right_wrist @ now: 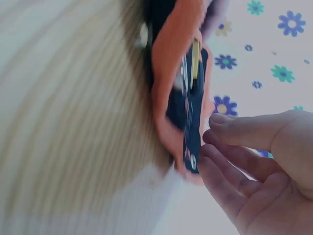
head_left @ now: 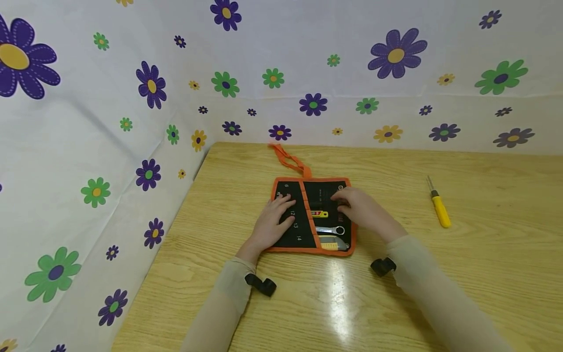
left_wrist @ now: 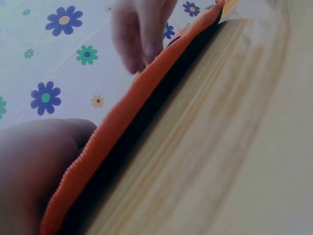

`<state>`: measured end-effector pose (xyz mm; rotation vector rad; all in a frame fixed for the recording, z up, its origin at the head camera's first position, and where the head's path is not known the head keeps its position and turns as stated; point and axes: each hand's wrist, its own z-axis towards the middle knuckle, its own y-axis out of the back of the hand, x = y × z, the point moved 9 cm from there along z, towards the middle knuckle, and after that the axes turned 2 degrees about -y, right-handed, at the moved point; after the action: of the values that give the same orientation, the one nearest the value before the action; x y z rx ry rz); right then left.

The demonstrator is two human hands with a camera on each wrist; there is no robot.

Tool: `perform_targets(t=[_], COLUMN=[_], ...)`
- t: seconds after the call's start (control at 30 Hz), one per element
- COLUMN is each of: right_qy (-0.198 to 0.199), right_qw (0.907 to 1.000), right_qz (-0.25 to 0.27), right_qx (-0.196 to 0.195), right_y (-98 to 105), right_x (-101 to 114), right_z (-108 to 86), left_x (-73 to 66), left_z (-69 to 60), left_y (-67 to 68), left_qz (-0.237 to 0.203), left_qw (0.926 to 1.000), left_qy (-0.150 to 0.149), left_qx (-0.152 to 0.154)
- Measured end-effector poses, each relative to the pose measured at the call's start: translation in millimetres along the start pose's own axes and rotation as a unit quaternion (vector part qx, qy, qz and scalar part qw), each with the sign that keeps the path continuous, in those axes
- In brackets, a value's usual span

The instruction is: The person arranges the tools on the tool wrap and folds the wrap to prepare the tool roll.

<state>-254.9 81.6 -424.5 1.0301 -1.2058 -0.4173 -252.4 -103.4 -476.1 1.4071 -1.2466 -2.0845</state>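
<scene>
A black tool pouch [head_left: 288,239] with orange edging lies flat on the table, numbers printed on its left part. Its pockets hold a yellow-handled tool [head_left: 323,214], a wrench [head_left: 330,230] and a yellow-and-grey knife-like tool [head_left: 332,243]. The left hand [head_left: 270,225] rests on the pouch's left part, fingers spread. Over the upper right part is the right hand [head_left: 367,212], fingers loosely bent near a small wrench end [head_left: 340,187]. In the right wrist view, the fingers of the right hand [right_wrist: 259,166] are relaxed beside the pouch's edge, with nothing visible between them.
A screwdriver [head_left: 441,211] with a yellow handle lies on the wooden table [head_left: 497,254], right of the pouch. An orange strap [head_left: 288,159] extends behind the pouch. Flower-patterned cloth [head_left: 308,58] hangs behind and at the left.
</scene>
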Motion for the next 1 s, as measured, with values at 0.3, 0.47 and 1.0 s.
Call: perform_targets(t=[0.3,0.47,1.0], right_qy=[-0.064,-0.087,-0.133], right_qw=[0.9976,0.9954,0.9834], right_qz=[0.02,0.013,-0.051], right_qx=[-0.02,-0.039,-0.112], right_y=[26.9,43.9,88.4], right_x=[-35.7,-57.8,-126.5], right_z=[-39.4,-63.5,-115.2], left_x=[-0.4,-1.7,1.7], left_z=[0.0,-0.3,-0.2], left_y=[0.1,0.7,0.1], left_qz=[0.002,-0.002,-0.007], left_qw=[1.0,1.0,1.0], left_qy=[0.004,-0.003,0.005], left_qx=[0.001,-0.003,-0.003])
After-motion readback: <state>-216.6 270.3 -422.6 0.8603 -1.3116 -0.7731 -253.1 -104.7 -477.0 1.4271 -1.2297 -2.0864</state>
